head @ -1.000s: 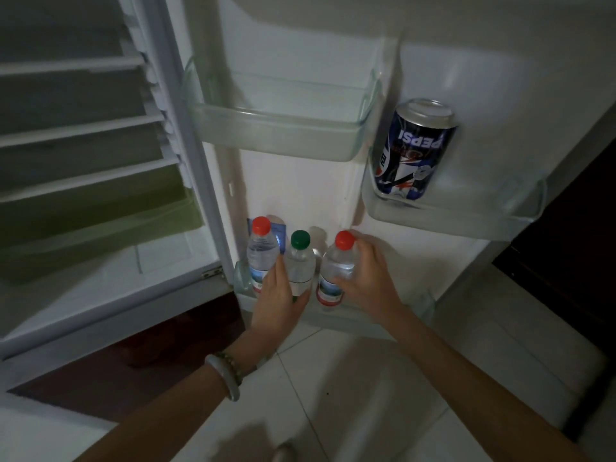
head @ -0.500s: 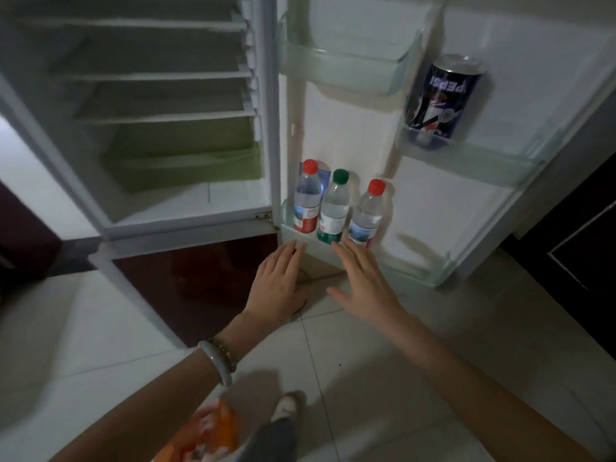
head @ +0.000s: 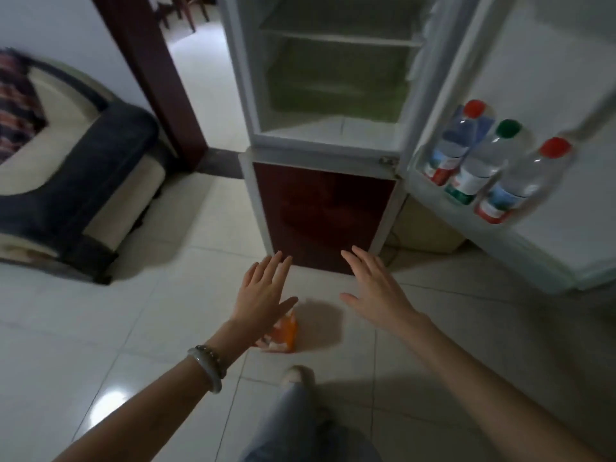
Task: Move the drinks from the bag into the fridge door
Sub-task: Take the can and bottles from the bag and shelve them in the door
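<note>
Holds the left hand [head: 263,288] and the right hand [head: 376,291] side by side, palms down above the floor in front of the fridge [head: 326,201], each grip fully open, with straight, spread fingers touching nothing. Leaves the orange bag [head: 283,335] on the floor just under the left wrist, partly hidden. Finds the drinks at the right, well apart from both hands, standing in a row in the bottom shelf of the open fridge door [head: 550,78]: far red-capped bottle [head: 453,141], green-capped bottle [head: 483,158], near red-capped bottle [head: 523,181], caps up, long axes slanting up and right in view.
</note>
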Demonstrator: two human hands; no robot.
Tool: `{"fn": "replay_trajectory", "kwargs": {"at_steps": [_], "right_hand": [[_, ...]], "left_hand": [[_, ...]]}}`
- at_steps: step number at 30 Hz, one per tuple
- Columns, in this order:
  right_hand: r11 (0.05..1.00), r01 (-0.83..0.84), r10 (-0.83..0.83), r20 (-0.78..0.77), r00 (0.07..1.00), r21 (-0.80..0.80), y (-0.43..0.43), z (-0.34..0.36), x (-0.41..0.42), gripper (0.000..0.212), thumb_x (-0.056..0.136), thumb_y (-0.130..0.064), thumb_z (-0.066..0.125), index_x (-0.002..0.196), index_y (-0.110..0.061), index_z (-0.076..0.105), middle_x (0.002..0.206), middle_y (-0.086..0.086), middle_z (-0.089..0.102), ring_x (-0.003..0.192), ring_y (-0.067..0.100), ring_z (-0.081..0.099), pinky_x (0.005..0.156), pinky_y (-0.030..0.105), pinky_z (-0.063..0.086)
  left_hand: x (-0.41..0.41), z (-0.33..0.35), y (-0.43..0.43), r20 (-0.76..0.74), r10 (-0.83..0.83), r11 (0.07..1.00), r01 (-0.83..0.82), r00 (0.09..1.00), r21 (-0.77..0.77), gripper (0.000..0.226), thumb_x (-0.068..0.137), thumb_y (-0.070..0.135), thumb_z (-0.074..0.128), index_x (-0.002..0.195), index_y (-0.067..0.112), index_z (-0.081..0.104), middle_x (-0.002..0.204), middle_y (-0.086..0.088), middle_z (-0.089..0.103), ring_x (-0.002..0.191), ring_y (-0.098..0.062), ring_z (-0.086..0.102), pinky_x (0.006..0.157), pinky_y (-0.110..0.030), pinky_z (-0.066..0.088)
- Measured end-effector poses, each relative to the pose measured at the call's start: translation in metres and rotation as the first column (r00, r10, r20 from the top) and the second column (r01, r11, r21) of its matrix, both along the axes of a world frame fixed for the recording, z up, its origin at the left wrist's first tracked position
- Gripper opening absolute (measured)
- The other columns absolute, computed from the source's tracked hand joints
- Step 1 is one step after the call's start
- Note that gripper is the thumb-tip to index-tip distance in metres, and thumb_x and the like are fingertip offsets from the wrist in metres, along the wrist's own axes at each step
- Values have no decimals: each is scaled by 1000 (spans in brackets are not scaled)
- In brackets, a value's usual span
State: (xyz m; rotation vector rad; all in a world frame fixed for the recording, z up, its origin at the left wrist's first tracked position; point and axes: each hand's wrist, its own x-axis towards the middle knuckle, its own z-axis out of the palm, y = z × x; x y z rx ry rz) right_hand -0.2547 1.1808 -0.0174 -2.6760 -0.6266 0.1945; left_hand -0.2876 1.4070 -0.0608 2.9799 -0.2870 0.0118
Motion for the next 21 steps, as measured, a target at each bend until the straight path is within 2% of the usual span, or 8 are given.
{"fn": "replay_trajectory", "kwargs": {"at_steps": [3, 7, 10, 13, 16, 21], "right_hand": [[998, -63, 61, -82, 995, -22, 28, -24, 6, 77, 84, -28, 65, 144, -14, 20, 152, 11, 19, 138, 26, 17, 112, 33, 17], [988, -146, 135, -175, 975, -50, 67, -58, 14, 75, 84, -26, 65, 143, -12, 22, 151, 12, 21, 138, 26, 17, 112, 37, 20], [986, -166, 157, -219, 963, -23, 96, -95, 26, 70, 84, -24, 66, 141, -13, 27, 149, 10, 27, 136, 24, 22, 110, 36, 26], [983, -182, 179, -238, 955, 9, 122, -149, 38, 63, 82, -20, 67, 136, -15, 36, 143, 9, 36, 133, 23, 29, 106, 35, 32], [978, -205, 209, -285, 935, 45, 150, -207, 51, 61, 81, -20, 68, 134, -16, 38, 140, 6, 40, 130, 20, 33, 103, 29, 32], [962, -263, 275, -296, 915, 81, 181, -332, 81, 57, 83, -18, 65, 134, -15, 39, 137, 6, 43, 126, 19, 37, 99, 26, 31]], "left_hand": [[-15, -18, 38, -108, 132, 991, -134, 985, -13, 80, 88, 53, 47, 148, 14, 12, 156, -6, 11, 144, -26, 9, 116, -40, 8], [-36, -46, 76, -169, 229, 973, -232, 959, 3, 73, 85, 48, 56, 142, 10, 30, 150, -14, 31, 138, -31, 27, 113, -43, 19], [-40, -81, 103, -178, 221, 975, -224, 959, 7, 70, 82, 45, 62, 137, 7, 40, 142, -16, 43, 132, -33, 39, 109, -46, 28], [-34, -133, 126, -235, 200, 980, -198, 951, 30, 66, 80, 42, 64, 132, 7, 46, 137, -16, 49, 127, -33, 45, 106, -47, 33], [-22, -193, 145, -281, 232, 970, -241, 931, 1, 62, 82, 39, 64, 133, 9, 45, 139, -14, 48, 129, -32, 44, 107, -45, 31], [4, -312, 171, -253, 218, 969, -240, 943, -58, 56, 85, 34, 60, 134, 11, 44, 140, -14, 47, 130, -31, 41, 109, -44, 29]]}}
